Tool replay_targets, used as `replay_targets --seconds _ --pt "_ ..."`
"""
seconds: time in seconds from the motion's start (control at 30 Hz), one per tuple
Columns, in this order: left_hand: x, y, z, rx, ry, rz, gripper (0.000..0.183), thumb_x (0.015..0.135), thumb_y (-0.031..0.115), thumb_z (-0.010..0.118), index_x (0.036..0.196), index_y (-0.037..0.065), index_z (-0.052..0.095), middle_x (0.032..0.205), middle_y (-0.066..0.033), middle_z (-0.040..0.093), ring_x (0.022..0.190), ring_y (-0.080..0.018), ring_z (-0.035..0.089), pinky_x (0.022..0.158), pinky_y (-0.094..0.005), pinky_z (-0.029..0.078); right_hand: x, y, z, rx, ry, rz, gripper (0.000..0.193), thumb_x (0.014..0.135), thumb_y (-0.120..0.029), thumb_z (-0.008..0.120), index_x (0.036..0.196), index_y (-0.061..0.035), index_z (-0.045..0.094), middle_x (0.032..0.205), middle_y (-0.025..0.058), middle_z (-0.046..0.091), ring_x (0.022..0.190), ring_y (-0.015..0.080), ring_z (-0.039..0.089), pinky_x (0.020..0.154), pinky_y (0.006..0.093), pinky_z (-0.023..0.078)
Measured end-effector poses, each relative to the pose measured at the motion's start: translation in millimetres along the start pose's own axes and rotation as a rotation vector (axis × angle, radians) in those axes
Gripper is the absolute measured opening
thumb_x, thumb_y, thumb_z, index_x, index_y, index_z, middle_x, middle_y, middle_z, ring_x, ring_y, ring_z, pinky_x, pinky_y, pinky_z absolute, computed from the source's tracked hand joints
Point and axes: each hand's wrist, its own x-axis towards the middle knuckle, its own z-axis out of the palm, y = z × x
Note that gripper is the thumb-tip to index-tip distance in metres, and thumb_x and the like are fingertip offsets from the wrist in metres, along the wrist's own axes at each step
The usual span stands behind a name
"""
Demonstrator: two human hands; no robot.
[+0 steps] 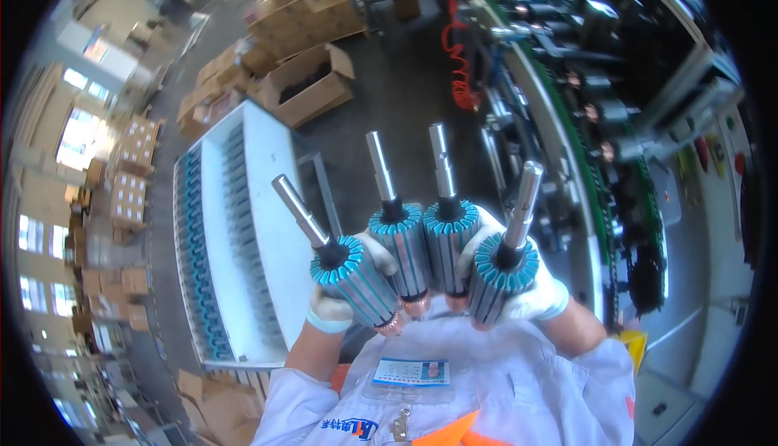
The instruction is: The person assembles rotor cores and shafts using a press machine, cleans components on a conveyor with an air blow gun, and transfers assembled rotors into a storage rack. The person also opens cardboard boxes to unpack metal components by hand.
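Observation:
White gloves cover both of my hands, which are raised in front of my chest. My left hand (331, 303) is closed around two motor armatures, an outer one (361, 288) that leans left and an inner one (403, 251). Two more armatures sit in my right hand (541, 290): an inner one (448, 247) and an outer one (504, 277) tilted right. Each has a bare steel shaft pointing up and away, teal slot insulation around a grey core, and a copper commutator at the lower end. The two inner armatures are side by side, almost touching. Some fingers are hidden behind the cores.
At the left stands a white rack (231, 276) lined with rows of teal armatures. An open cardboard box (312, 89) and stacked cartons are beyond it. On the right runs a green-edged conveyor (579, 150) carrying armatures. A red coiled hose (459, 65) hangs beside it.

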Motion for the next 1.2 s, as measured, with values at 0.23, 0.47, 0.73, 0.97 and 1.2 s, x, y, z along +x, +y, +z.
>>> replay_targets --seconds 0.23,0.47,0.73,0.97,1.2 --pt "-58 56 -109 -0.028 0.307 0.072 0.063 0.06 0.042 0.087 0.096 -0.002 0.058 0.094 -0.011 0.058 0.093 -0.0232 0.057 0.079 -0.0343 0.048 137 62 58 -0.01 -0.108 0.241 0.075 0.06 -0.042 0.096 0.111 0.0003 0.059 0.104 0.0086 0.064 0.093 0.0172 0.063 0.086 0.0343 0.052" --pt "-127 91 -226 -0.036 0.535 0.096 0.072 0.061 0.041 0.081 0.112 -0.006 0.059 0.107 -0.0122 0.062 0.102 -0.0223 0.059 0.088 -0.0336 0.046 273 151 110 -0.046 -0.265 0.436 0.073 0.062 -0.048 0.09 0.11 -0.0004 0.061 0.108 0.0092 0.063 0.098 0.0198 0.061 0.092 0.0349 0.049" --pt "-180 103 -286 -0.202 0.942 0.183 0.071 0.063 0.041 0.086 0.112 0.001 0.055 0.105 -0.008 0.058 0.101 -0.0219 0.059 0.087 -0.0348 0.051 406 249 158 -0.045 -0.488 0.75 0.071 0.07 -0.047 0.084 0.117 -0.0003 0.059 0.114 0.0068 0.06 0.102 0.0162 0.058 0.095 0.0329 0.047" --pt "-208 77 -338 -0.334 1.253 0.571 0.06 0.075 0.019 0.082 0.127 -0.001 0.058 0.119 -0.0108 0.066 0.105 -0.0245 0.068 0.094 -0.0394 0.056 510 369 202 -0.022 -0.826 1.008 0.055 0.089 -0.027 0.071 0.133 0.0017 0.055 0.115 0.0062 0.065 0.101 0.0139 0.062 0.09 0.0318 0.052" --pt "-279 37 -374 -0.259 1.582 0.532 0.053 0.082 0.022 0.075 0.127 0.001 0.057 0.118 -0.0096 0.065 0.108 -0.0241 0.067 0.093 -0.0396 0.057 515 509 255 -0.181 -1.032 1.282 0.035 0.094 -0.03 0.07 0.118 -0.0046 0.066 0.1 0.0005 0.068 0.085 0.0077 0.064 0.075 0.0262 0.053"
